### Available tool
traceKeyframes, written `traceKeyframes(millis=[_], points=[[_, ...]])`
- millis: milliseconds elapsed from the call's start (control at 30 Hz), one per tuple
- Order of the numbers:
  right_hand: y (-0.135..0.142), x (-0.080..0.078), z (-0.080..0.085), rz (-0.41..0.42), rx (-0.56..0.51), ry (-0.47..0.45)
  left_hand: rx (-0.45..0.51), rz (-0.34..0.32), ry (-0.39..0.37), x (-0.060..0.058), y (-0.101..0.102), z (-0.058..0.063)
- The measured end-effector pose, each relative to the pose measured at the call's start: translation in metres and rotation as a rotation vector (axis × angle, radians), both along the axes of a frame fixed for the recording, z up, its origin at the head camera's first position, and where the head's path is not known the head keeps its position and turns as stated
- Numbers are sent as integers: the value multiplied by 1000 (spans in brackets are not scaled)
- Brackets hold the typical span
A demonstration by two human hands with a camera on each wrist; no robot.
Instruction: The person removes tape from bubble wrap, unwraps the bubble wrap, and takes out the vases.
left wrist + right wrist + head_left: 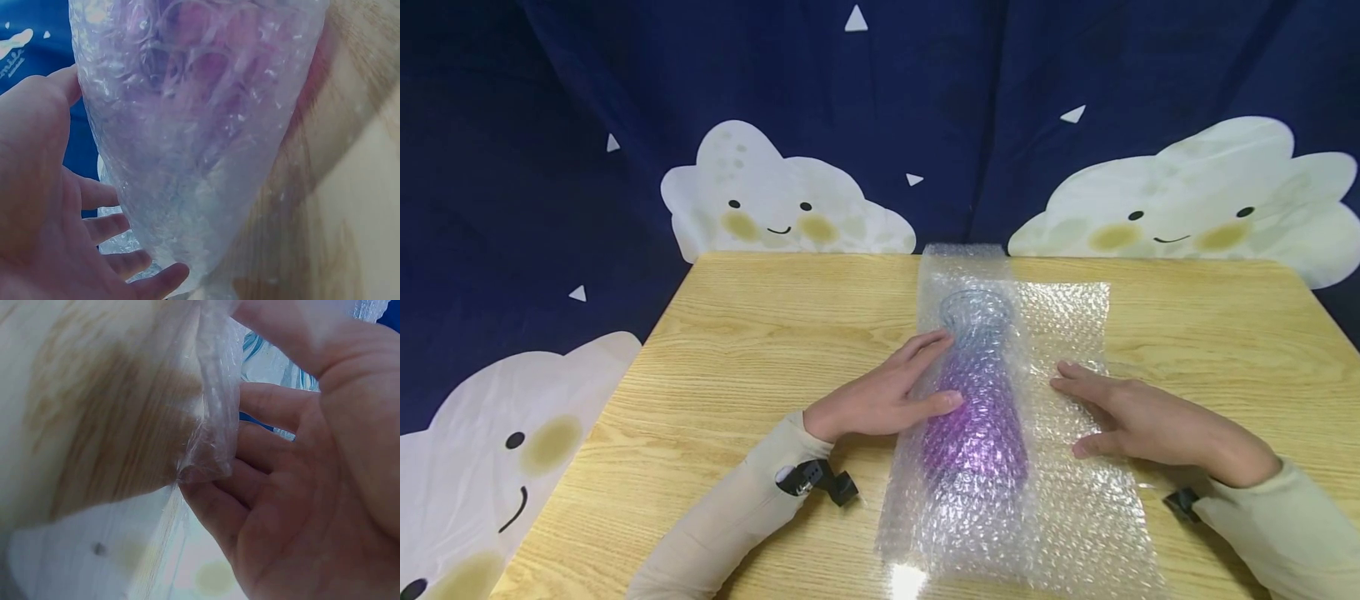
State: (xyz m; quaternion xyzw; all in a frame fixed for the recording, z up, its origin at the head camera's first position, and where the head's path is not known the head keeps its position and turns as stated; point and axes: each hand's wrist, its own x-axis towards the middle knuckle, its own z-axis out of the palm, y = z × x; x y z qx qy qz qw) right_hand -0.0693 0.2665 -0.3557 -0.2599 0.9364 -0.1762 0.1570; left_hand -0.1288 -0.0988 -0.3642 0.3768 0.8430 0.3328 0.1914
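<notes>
A vase [977, 400], bluish at its round rim and purple lower down, lies under bubble wrap [1067, 325] on the table. Layers of the wrap cover it, so its surface shows only blurred. My left hand [895, 392] rests along the vase's left side, thumb and fingers spread and fairly straight against the wrap. In the left wrist view, the fingertips touch the wrapped side. Over the wrap's right-hand flap is my right hand [1135, 421], with thumb and fingers apart. The right wrist view has its fingers [269, 444] at the plastic's edge, loosely bent.
The wooden table [760, 333] runs back to a dark blue curtain [925, 83] printed with smiling clouds. The wrap's far end reaches the table's back edge. Small black camera mounts [820, 482] sit at both wrists.
</notes>
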Motion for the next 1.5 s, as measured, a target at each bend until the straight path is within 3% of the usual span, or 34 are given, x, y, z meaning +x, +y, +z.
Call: traceKeyframes(millis=[1500], points=[[-1, 1, 2, -12, 5, -19, -15, 41, 23, 1, -20, -1]])
